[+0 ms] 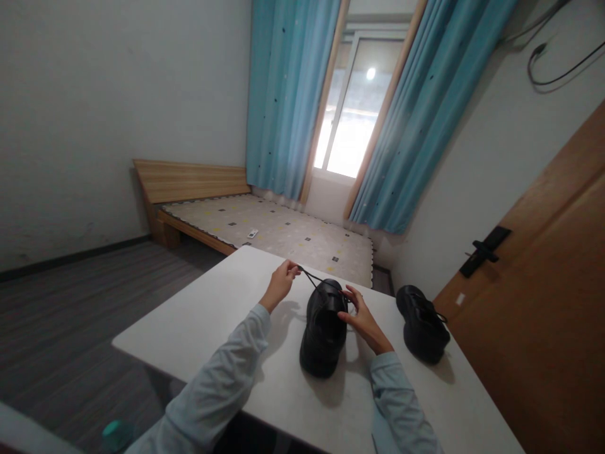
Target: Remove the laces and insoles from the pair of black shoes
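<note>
A black lace-up shoe [323, 328] stands on the white table [212, 321] in front of me. My left hand [282, 282] pinches the end of its black lace [312, 278], pulled taut up and to the left of the shoe. My right hand [362, 315] rests on the right side of the shoe at the lacing, fingers touching the eyelets. A second black shoe [422, 323] sits on the table further right, apart from both hands.
Beyond the table lies a low wooden bed [265, 227] with a patterned mattress. Blue curtains [293, 94] frame a bright window. A brown wooden door [543, 302] with a black handle stands at the right. A teal-capped bottle [116, 435] is at the lower left.
</note>
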### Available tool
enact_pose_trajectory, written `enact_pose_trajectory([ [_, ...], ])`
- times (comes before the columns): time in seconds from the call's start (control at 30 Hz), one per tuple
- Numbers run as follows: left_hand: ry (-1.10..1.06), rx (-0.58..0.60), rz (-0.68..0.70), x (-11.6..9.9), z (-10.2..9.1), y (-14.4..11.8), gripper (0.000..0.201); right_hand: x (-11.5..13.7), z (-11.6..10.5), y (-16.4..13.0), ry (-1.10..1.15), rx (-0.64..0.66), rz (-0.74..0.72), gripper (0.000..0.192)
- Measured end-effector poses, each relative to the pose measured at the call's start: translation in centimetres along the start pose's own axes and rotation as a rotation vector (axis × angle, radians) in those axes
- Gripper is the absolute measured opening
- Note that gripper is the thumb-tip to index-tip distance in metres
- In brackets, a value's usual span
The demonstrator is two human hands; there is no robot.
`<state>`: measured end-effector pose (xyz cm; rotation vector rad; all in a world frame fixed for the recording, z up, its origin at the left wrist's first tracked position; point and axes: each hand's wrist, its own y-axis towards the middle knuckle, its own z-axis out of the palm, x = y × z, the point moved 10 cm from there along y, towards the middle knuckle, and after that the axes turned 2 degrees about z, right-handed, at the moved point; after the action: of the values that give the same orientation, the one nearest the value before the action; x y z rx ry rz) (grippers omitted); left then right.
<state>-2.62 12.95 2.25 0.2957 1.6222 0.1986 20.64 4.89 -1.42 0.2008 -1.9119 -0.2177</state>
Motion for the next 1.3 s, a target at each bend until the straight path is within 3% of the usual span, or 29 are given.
enact_pose_trajectory([
  [0.1, -0.469, 0.061, -0.076, 0.1, 1.1, -0.4, 0.012, 0.2, 0.2, 0.0, 0.012, 0.015, -0.007, 0.082],
  [0.2, -0.748, 0.123, -0.083, -1.0, 1.6, -0.8, 0.019, 0.6, 0.2, -0.2, 0.019, 0.01, -0.002, 0.081],
  [0.33, -0.917, 0.146, -0.043, -2.3, 1.2, -1.0, 0.023, 1.1, 0.2, -0.5, 0.001, 0.004, 0.0, 0.078],
  [0.5, -0.974, 0.068, 0.026, -3.1, -0.2, -0.7, 0.019, 1.0, 0.1, -0.4, 0.003, 0.011, -0.018, 0.079],
  [0.67, -0.864, -0.114, 0.203, -3.4, -3.0, -0.2, 0.016, 0.6, 0.1, -0.3, -0.015, 0.012, -0.021, 0.081],
  [0.83, -0.445, -0.382, 0.371, -4.4, -6.3, -1.2, 0.012, 0.6, 0.2, -0.3, -0.049, 0.013, -0.032, 0.077],
  [1.0, -0.061, -0.523, 0.486, -6.9, -7.3, -3.1, 0.015, 0.5, 0.3, -0.2, -0.046, 0.025, -0.026, 0.078],
  [1.1, 0.072, -0.395, 0.468, -7.4, -5.6, -2.9, 0.017, 0.6, 0.3, -0.2, -0.037, 0.023, -0.027, 0.077],
  [1.3, 0.263, 0.115, 0.451, -6.3, 1.3, -2.6, 0.023, 0.6, 0.6, 0.1, -0.004, 0.023, -0.029, 0.077],
])
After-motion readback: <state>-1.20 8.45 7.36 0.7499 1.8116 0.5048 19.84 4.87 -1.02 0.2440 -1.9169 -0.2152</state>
